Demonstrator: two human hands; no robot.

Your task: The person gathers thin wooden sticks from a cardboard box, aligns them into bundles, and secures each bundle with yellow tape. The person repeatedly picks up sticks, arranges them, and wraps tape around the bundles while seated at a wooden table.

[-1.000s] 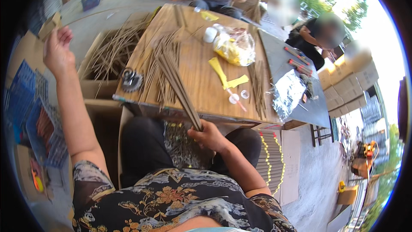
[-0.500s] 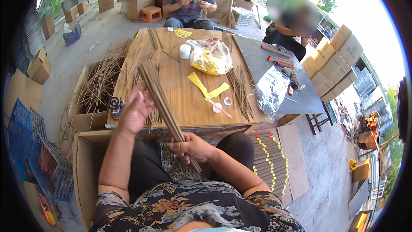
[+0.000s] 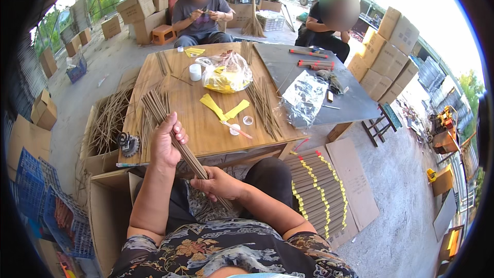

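Note:
A bundle of thin brown sticks slants across my lap, its upper end fanned a little over the table's near left edge. My left hand is closed round its upper half, with the fingers wrapped over the sticks. Lower down, my right hand grips the same bundle near its bottom end. Close beyond my left hand, more loose sticks lie on the wooden table. Yellow paper strips and an orange-handled brush across a small white lid lie farther right.
Sticks fill a box left of the table; an open carton stands by my left arm. Yellow-banded bundles lie on cardboard at right. A plastic bag and white jar stand on the table. Two people sit across.
My left hand, open beside the bundle before, has closed round it. The bundle has come down and nearer to me. The whole view has shifted somewhat.

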